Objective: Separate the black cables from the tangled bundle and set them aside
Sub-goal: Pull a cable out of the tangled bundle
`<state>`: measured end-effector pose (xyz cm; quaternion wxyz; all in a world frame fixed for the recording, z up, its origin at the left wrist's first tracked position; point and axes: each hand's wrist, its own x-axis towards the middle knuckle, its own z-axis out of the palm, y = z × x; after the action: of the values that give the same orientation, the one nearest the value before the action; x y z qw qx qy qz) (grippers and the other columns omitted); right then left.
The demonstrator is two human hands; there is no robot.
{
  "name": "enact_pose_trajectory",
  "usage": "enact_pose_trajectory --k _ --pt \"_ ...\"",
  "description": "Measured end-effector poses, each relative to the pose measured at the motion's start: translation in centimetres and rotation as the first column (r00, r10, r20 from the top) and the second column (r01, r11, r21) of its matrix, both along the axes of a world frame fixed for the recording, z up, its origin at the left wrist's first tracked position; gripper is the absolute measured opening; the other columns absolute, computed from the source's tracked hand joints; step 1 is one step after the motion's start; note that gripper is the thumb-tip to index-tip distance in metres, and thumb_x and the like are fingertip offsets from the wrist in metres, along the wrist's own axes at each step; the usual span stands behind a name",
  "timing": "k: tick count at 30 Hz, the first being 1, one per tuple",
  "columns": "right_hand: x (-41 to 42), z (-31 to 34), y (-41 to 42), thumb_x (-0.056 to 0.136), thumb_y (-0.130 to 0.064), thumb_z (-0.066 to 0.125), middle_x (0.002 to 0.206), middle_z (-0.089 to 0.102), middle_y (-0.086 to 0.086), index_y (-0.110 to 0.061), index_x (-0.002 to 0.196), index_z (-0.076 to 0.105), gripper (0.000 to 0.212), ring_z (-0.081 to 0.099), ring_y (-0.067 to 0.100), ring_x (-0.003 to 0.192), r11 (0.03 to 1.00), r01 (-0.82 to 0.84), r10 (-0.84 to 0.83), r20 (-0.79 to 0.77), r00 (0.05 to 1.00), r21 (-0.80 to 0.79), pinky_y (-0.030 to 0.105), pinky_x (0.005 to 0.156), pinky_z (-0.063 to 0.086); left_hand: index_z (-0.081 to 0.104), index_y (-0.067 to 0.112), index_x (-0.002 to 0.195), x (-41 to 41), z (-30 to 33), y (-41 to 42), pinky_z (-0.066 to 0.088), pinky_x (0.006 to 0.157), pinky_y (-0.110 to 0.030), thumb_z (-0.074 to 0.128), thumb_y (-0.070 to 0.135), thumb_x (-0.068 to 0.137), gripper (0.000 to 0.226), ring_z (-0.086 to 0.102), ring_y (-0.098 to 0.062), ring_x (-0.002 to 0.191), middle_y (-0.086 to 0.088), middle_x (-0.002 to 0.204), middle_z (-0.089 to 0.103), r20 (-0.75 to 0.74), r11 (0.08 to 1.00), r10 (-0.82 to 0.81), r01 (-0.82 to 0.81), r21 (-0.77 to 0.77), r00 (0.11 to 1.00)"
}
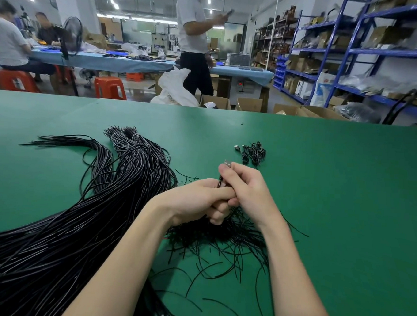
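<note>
A thick bundle of long black cables [76,223] sweeps across the green table from lower left toward the middle, its far ends tied with bands [124,138]. My two hands meet above the table's middle. My right hand [247,187] grips a black cable whose silver USB plug [227,164] sticks up past my thumb. My left hand [200,199] curls round the same cable just below. Under my hands lies a heap of thin black ties [222,237]. A small pile of coiled black cables [254,152] sits beyond my hands.
The green table [347,190] stretches wide to the right. Cardboard boxes [249,104] line its far edge. A person [197,42] stands beyond it; others sit at a blue bench on the left. Blue shelving [379,58] fills the right.
</note>
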<state>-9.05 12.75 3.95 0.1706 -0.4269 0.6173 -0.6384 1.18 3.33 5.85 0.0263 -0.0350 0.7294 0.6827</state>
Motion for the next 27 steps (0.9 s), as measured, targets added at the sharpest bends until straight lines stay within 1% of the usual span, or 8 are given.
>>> enact_pose_trajectory --k 4,7,9,13,16,19,22,27 --pt "0.0 -0.3 0.1 0.099 -0.018 0.06 0.049 0.046 -0.007 -0.012 0.06 0.047 0.042 0.038 0.006 0.044 0.995 0.019 -0.016 0.031 0.999 -0.098 0.019 0.047 0.036 0.045 0.014 0.072 -0.1 0.0 0.0 0.036 0.057 -0.023 0.039 0.017 0.108 0.037 0.023 -0.012 0.05 0.007 0.054 0.024 -0.011 0.998 -0.052 0.052 0.034 0.999" --pt "0.2 -0.6 -0.3 0.098 -0.02 0.062 0.057 0.045 0.009 0.002 0.065 0.045 0.043 0.038 0.012 0.046 0.993 0.046 -0.04 0.053 0.998 -0.11 0.028 0.048 0.038 0.048 0.013 0.071 -0.1 -0.3 -0.1 0.042 0.059 -0.023 0.041 0.017 0.107 0.037 0.031 -0.011 0.049 0.009 0.052 0.029 -0.01 0.997 -0.047 0.047 0.061 0.999" --pt "0.2 -0.7 -0.5 0.093 -0.026 0.064 0.06 0.043 0.013 0.007 0.067 0.044 0.047 0.038 0.018 0.049 0.991 0.083 -0.077 0.064 0.995 -0.101 0.036 0.05 0.039 0.05 0.013 0.071 -0.1 -0.5 -0.4 0.043 0.059 -0.023 0.043 0.019 0.107 0.037 0.035 -0.01 0.048 0.007 0.053 0.029 -0.017 0.998 -0.009 0.01 0.064 1.0" --pt "-1.6 -0.5 0.5 0.098 -0.029 0.068 0.055 0.046 -0.009 -0.021 0.058 0.056 0.043 0.042 0.011 0.054 0.986 0.159 -0.158 0.02 0.987 -0.054 0.03 0.058 0.043 0.049 0.014 0.076 0.4 -0.5 -2.2 0.037 0.06 -0.026 0.043 0.024 0.107 0.033 0.035 -0.01 0.05 0.008 0.055 0.032 -0.056 0.991 0.133 -0.135 -0.023 0.989" --pt "-1.9 -0.3 0.3 0.096 -0.038 0.067 0.07 0.066 -0.013 -0.022 0.082 0.068 0.022 0.056 0.009 0.06 0.994 0.081 -0.079 -0.038 0.996 0.07 0.026 0.065 0.051 0.046 0.011 0.082 -0.3 -0.7 -1.3 0.04 0.057 -0.022 0.037 0.023 0.109 0.031 0.03 -0.01 0.05 0.008 0.056 0.029 -0.075 0.994 0.1 -0.102 -0.027 0.992" --pt "-0.9 -0.8 -0.3 0.091 -0.049 0.068 0.066 0.067 -0.007 -0.019 0.085 0.068 0.031 0.06 0.014 0.055 0.994 -0.042 0.027 0.144 0.989 0.098 0.028 0.052 0.052 0.044 0.007 0.1 -1.4 -1.3 0.2 0.039 0.055 -0.023 0.033 0.015 0.11 0.017 0.03 -0.01 0.05 0.004 0.058 0.029 -0.103 0.99 0.137 -0.14 -0.022 0.985" --pt "-1.2 -1.3 0.1 0.08 -0.058 0.073 0.06 0.056 0.001 -0.015 0.081 0.063 0.044 0.055 0.019 0.053 0.994 -0.081 0.061 0.25 0.966 0.071 0.035 0.053 0.052 0.043 0.01 0.079 -1.4 -1.3 0.1 0.039 0.057 -0.023 0.034 0.017 0.11 0.033 0.028 -0.011 0.05 0.002 0.058 0.026 -0.096 0.994 0.111 -0.112 -0.005 0.989" --pt "-1.2 -1.5 0.0 0.085 -0.053 0.076 0.06 0.049 0.005 -0.016 0.082 0.058 0.041 0.055 0.023 0.045 0.994 -0.061 0.031 0.311 0.95 0.088 0.033 0.047 0.051 0.043 0.013 0.076 -1.4 -1.5 0.0 0.043 0.058 -0.024 0.036 0.02 0.11 0.035 0.034 -0.01 0.049 0.002 0.059 0.027 -0.087 0.992 0.117 -0.112 0.064 0.989"
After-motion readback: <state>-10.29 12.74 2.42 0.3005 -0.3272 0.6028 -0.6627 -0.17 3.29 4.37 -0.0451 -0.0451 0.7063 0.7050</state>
